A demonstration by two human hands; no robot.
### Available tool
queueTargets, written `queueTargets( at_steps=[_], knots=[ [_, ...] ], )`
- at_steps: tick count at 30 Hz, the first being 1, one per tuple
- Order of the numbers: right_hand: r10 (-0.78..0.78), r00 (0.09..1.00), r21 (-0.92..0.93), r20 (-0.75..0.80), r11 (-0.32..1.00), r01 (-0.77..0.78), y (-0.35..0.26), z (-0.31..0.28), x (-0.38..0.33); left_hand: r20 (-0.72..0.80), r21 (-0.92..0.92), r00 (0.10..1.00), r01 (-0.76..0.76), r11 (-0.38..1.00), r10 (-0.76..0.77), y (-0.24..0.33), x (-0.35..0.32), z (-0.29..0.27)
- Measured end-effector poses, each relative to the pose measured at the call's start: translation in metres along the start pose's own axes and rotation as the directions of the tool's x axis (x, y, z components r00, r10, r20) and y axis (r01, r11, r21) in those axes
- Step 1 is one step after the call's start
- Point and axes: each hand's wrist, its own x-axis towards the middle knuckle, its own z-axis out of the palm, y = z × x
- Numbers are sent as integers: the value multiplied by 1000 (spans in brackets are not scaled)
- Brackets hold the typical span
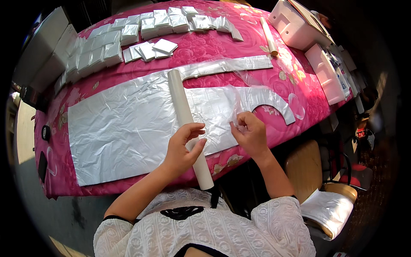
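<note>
A silvery-white plastic sheet (pixel 120 128), wide on the left with two curved straps on the right like an apron, lies spread on the table. Across its middle rests a long pale tube (pixel 180 100), its near end sticking out over the table's front edge. My left hand (pixel 182 147) is beside and partly over the tube, thumb and fingers apart, with nothing in its grasp. Farther right, my right hand (pixel 251 133) pinches a thin clear plastic film (pixel 236 103) above the sheet, near the curved strap. How much film is between the fingertips is hard to see.
Several folded silvery packets (pixel 160 23) stand in rows at the back left. Another tube (pixel 269 36) lies at the back right, near white foam boxes (pixel 291 23). A black tape roll (pixel 46 132) sits at the left edge. A wooden chair (pixel 304 169) stands at the right.
</note>
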Motion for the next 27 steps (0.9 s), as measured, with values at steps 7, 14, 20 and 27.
queueTargets(
  at_steps=[7,14,20,27],
  knots=[
    [-456,624,460,635,872,168,-92,55,-28,37,-207,881,469,859,-472,-3,-24,-72],
    [-236,562,359,793,926,-116,-96,72,-32,-297,-45,796,540,840,-527,-5,-68,-139],
    [-131,587,291,799,938,-188,-99,88,-30,-239,216,869,482,849,-433,-5,-81,-142],
    [-12,650,176,760,966,-188,-96,99,-22,-280,480,918,386,787,-280,1,-71,-117]
  ],
)
